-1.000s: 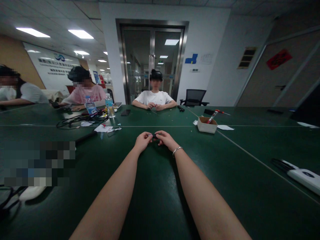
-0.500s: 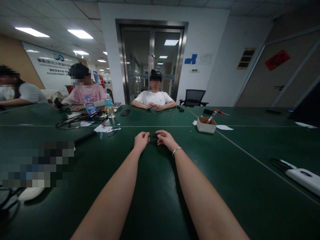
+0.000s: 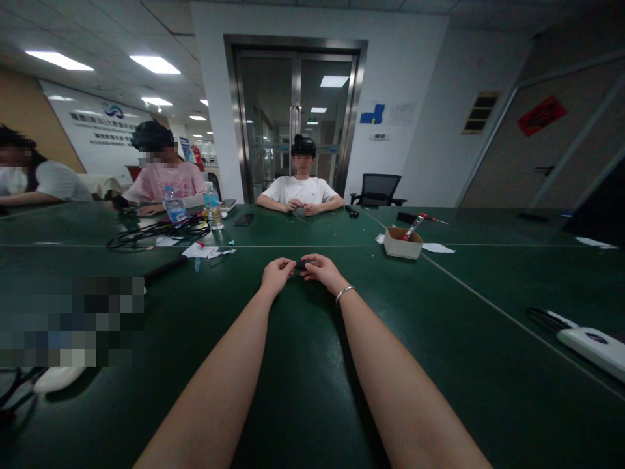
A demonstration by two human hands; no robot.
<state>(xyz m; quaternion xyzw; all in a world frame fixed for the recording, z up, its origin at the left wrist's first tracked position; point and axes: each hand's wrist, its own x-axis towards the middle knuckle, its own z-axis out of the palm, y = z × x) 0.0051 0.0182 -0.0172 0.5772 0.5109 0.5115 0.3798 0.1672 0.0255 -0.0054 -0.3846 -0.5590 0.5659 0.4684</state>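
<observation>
Both my arms stretch out over the dark green table (image 3: 303, 365). Between my fingertips is a small black object (image 3: 301, 265), too small and dark for me to tell its kind. My right hand (image 3: 322, 272), with a silver bracelet (image 3: 344, 294) at the wrist, pinches this object between thumb and fingers. My left hand (image 3: 278, 275) is closed in a pinch at the object's left end; whether its fingertips hold the object or some smaller piece is hidden.
A small cardboard box (image 3: 403, 244) with a red-and-silver tool (image 3: 414, 228) stands right of my hands. Left are white paper scraps (image 3: 201, 251), black cables (image 3: 156, 234) and water bottles (image 3: 213, 207). A white device (image 3: 590, 345) lies far right. Across the table sits a person (image 3: 301, 190).
My fingertips have come closer together, so my left hand now meets the black object's end. The right hand has shifted slightly left with it.
</observation>
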